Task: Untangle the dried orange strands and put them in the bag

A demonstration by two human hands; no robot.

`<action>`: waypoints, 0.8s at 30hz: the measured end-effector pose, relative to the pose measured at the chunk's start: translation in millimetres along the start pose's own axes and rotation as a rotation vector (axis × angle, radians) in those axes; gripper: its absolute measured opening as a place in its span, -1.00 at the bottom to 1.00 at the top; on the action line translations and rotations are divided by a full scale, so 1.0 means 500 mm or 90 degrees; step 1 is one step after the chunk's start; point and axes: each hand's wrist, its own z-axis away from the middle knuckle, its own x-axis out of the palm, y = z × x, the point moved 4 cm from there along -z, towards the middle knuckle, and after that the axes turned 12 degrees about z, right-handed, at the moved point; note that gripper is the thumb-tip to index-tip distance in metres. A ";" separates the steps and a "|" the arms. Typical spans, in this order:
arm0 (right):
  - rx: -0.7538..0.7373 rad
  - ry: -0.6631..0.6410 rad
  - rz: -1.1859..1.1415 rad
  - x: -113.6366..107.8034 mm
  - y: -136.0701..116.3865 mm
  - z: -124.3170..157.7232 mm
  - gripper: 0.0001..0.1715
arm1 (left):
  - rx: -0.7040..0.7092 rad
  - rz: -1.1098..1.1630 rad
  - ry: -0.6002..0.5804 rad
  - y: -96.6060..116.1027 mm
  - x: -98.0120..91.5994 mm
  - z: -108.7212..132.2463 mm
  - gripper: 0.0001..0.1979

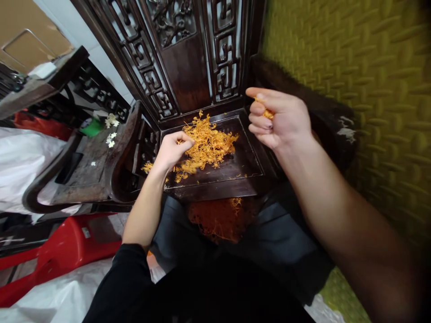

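A loose pile of orange, thin-stemmed plastic flower-like pieces (213, 143) lies on the dark wooden chair seat (244, 163). At the pile's left edge, my left hand (173, 150) is closed in a pinch; an orange bit shows by its fingertips, but what they hold is hidden. My right hand (278, 116) is raised to the right of the seat, its fingers curled round several orange pieces (267, 112) that show between thumb and palm. Between my knees, below the seat edge, a reddish-brown container (218, 217) has more thin orange pieces in it.
A carved openwork chair back (188, 67) rises behind the seat. On the left stand another dark wooden chair (84, 175) with small white flowers (111, 139), a red plastic stool (70, 240) and white bags (23, 166). Yellow textured flooring (380, 112) lies to the right.
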 end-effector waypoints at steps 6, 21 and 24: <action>0.074 -0.052 0.003 0.025 0.030 -0.009 -0.56 | -0.132 0.143 -0.054 0.001 0.010 0.018 -0.78; -0.164 -0.372 0.805 0.124 0.134 0.034 -0.57 | -0.192 0.402 -0.079 0.023 0.020 0.016 -0.63; -0.174 -0.372 0.740 0.143 0.139 0.033 -0.54 | -0.143 0.319 -0.016 -0.001 -0.007 0.000 -0.68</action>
